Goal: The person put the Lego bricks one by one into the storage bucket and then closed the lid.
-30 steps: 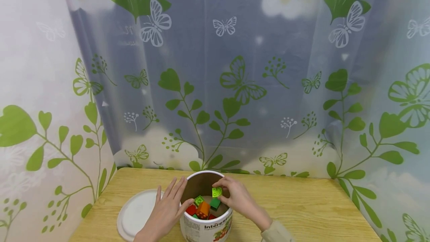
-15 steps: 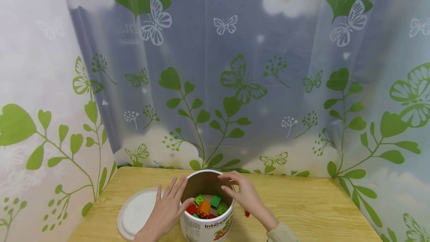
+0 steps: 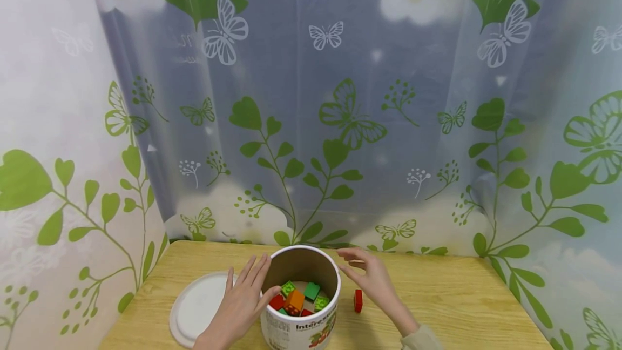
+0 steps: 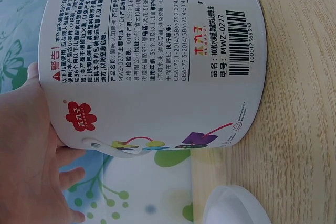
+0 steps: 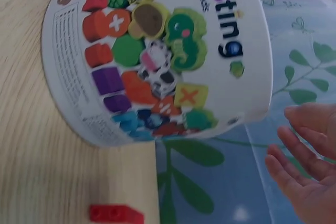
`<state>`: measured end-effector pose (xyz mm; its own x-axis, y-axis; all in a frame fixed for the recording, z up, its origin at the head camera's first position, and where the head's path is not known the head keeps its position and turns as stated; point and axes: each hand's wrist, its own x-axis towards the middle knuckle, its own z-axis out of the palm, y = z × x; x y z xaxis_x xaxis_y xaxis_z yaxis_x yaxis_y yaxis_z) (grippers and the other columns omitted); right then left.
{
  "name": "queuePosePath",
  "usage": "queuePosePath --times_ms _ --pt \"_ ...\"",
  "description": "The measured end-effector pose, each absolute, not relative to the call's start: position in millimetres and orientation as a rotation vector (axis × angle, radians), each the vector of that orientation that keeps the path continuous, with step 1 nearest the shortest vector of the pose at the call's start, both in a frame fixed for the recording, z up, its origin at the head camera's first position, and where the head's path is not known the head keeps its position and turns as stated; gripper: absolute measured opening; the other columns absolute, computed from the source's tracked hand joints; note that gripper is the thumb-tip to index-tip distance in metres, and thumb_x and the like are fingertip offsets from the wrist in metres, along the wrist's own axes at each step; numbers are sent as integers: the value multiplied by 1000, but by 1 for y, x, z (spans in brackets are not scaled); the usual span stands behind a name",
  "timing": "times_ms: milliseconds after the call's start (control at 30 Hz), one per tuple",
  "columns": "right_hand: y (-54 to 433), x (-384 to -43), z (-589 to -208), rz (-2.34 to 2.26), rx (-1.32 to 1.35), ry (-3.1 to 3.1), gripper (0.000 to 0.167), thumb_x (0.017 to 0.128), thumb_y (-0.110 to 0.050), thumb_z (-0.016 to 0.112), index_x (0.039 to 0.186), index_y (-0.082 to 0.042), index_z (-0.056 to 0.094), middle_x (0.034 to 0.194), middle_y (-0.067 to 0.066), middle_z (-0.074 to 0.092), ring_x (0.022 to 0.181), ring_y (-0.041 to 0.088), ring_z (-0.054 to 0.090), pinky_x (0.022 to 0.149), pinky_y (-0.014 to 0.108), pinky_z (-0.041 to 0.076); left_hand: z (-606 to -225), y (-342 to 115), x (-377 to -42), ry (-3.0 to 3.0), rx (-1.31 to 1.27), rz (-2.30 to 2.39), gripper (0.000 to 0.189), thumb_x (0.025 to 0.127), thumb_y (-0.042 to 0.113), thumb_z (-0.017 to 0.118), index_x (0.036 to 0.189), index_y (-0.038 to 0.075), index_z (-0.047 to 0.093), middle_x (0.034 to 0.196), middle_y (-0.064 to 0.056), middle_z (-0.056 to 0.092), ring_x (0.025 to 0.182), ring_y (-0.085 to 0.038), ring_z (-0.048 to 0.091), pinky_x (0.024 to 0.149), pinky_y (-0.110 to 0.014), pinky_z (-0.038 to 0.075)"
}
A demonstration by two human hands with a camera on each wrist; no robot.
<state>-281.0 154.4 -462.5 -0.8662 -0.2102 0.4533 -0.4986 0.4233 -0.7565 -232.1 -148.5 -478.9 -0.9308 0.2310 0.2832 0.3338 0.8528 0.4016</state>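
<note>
A round white tub with printed sides stands uncovered at the table's front. Several building blocks lie inside it: an orange block, a dark green block, light green blocks and red ones. My left hand rests against the tub's left rim, fingers straight. Just off the right rim, my right hand hangs with relaxed fingers and holds nothing. Beneath that hand, on the table to the right of the tub, is a red block; the right wrist view shows this red block with studs.
A round white lid lies on the wooden table left of the tub, partly behind my left hand. A patterned curtain hangs behind the table and along both sides.
My right hand has let go of a light green block, which now lies in the tub. It has moved out to the right, exposing the red block. My left hand stays in place.
</note>
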Motion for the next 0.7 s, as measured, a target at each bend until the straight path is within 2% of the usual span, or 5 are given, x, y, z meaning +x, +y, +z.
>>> queuePosePath --times_ms 167,367,500,700 --pt "168 -285 -475 1453 487 -2389 32 86 3 77 117 -6 74 112 9 73 104 36 69 90 44 58 -478 -148 -232 -2809 -431 -671 70 104 50 51 159 11 35 164 -7 34 153 -32 24 116 -73 9" --pt "183 -289 -496 1429 447 -2452 36 84 0 80 119 -3 72 112 12 72 104 38 68 90 50 57 -479 -148 -232 -2808 -431 -670 71 104 52 49 159 11 35 164 -7 34 153 -32 24 116 -73 9" --pt "191 -292 -511 1380 485 -2540 41 83 -2 81 123 -1 70 117 16 70 107 38 66 92 49 56 -479 -148 -232 -2803 -432 -675 70 103 51 50 159 11 36 163 -8 35 153 -33 25 116 -73 9" --pt "200 -293 -528 1333 636 -2636 48 82 -1 82 126 7 65 121 26 65 110 47 62 92 51 55 -479 -148 -232 -2811 -429 -678 69 104 50 50 159 11 36 163 -8 34 153 -32 24 116 -73 8"
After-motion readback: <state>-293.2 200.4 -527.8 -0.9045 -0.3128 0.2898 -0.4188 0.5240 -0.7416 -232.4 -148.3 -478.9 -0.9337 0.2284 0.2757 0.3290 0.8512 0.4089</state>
